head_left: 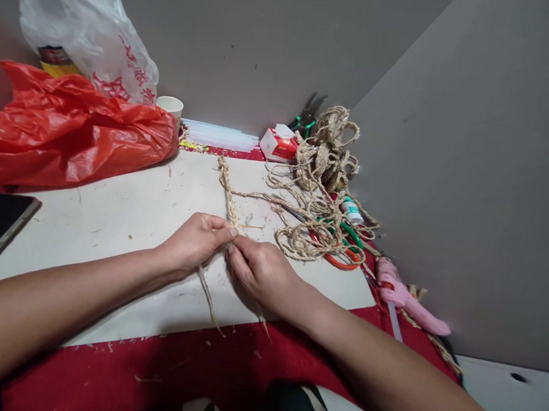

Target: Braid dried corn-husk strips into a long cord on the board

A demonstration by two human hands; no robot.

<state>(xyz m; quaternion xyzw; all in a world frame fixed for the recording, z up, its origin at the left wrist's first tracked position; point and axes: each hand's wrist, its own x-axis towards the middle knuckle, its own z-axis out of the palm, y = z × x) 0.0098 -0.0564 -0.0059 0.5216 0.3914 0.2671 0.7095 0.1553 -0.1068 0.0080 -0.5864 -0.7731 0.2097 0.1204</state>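
Note:
A braided straw cord [229, 194] runs down the white board from its upper middle to my fingers. My left hand [198, 241] pinches the cord's lower end between thumb and forefinger. Right beside it, my right hand [257, 266] is closed on the same end, its fingertips meeting the left ones. Loose straw strands [209, 297] hang below both hands toward the red cloth. A thin twisted cord [256, 195] leads from the braid to the tangled heap of straw cord [300, 237] on the right.
Red plastic bag [80, 134] and phone [1, 228] lie left. Behind are a paper cup [170, 106], clear sticks [220, 135], a tissue pack [279, 144] and pliers [308, 115]. Orange-handled scissors [342, 262] and a pink glue gun [407, 301] lie right, on red cloth [155, 377] and board [117, 215].

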